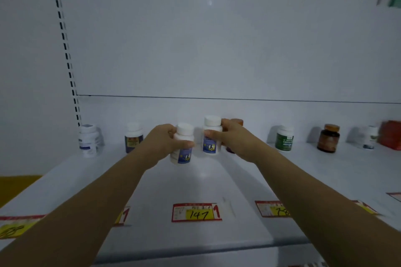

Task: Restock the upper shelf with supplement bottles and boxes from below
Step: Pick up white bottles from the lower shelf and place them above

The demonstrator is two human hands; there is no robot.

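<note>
Two white supplement bottles with blue labels are at the middle of the white shelf (208,182). My left hand (161,142) grips the left white bottle (182,145), which tilts slightly and sits nearer to me. My right hand (233,136) grips the right white bottle (212,135), upright and a little further back. The two bottles are close together, almost touching. An amber bottle with an orange cap (237,122) is mostly hidden behind my right hand.
Along the back of the shelf stand a white bottle (87,140), a dark-labelled bottle (133,136), a green-labelled bottle (284,137), a brown bottle (328,137), a small white bottle (370,137) and a red box (390,134). Price tags (196,212) line the front edge.
</note>
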